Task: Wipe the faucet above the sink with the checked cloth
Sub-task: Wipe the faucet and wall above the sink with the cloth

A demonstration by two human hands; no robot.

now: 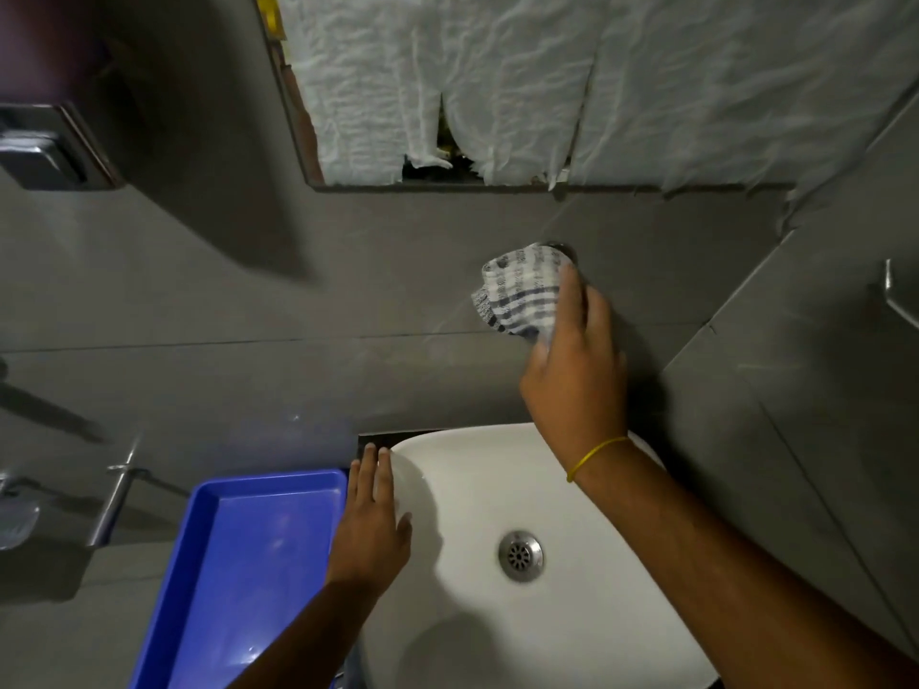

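Observation:
My right hand point(574, 360) grips the checked cloth point(519, 293), white with dark blue stripes, and presses it over the wall-mounted faucet point(564, 251). Only the faucet's round chrome base shows at the cloth's upper right; the rest is hidden under cloth and hand. A yellow band circles my right wrist. Below lies the white sink point(497, 489) with its metal drain point(520, 555). My left hand point(370, 519) rests flat, fingers together, on the sink's left rim, holding nothing.
A blue plastic tray point(238, 554) sits left of the sink. A mirror covered with crinkled white paper point(547, 82) hangs above. A metal dispenser point(45, 146) is at upper left, metal wall fittings point(119, 494) at lower left, grey tiled walls all round.

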